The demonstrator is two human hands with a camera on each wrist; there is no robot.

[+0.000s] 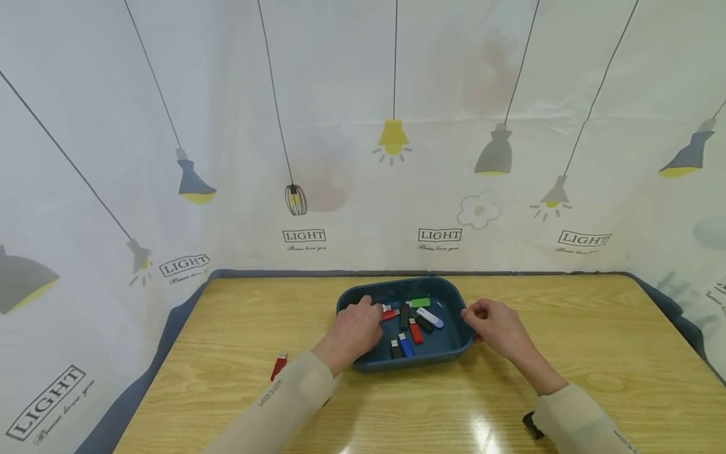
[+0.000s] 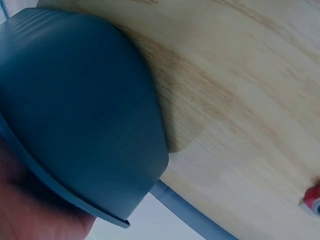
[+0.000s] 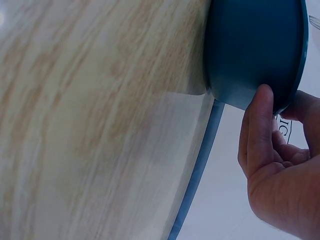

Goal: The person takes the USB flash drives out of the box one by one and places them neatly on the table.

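A dark blue plastic tray (image 1: 437,359) holds several USB sticks: a green one (image 1: 420,302), a white-and-purple one (image 1: 429,317), a blue one (image 1: 406,345), a red one (image 1: 416,331) and black ones. My left hand (image 1: 354,328) reaches over the tray's left side, close to another red USB stick (image 1: 390,314); its fingertips are hidden, so whether it holds anything is unclear. At the right end, my right hand (image 1: 496,325) pinches the tray's rim. The right wrist view shows its fingers (image 3: 261,115) against the tray's outer wall (image 3: 255,50), thumb at the rim.
On the wooden table (image 1: 227,328), a red USB stick (image 1: 278,366) lies left of the tray. A small black object (image 1: 532,425) is beside the right sleeve (image 1: 578,419). Behind the table hangs a pale sheet (image 1: 363,189) printed with lamps.
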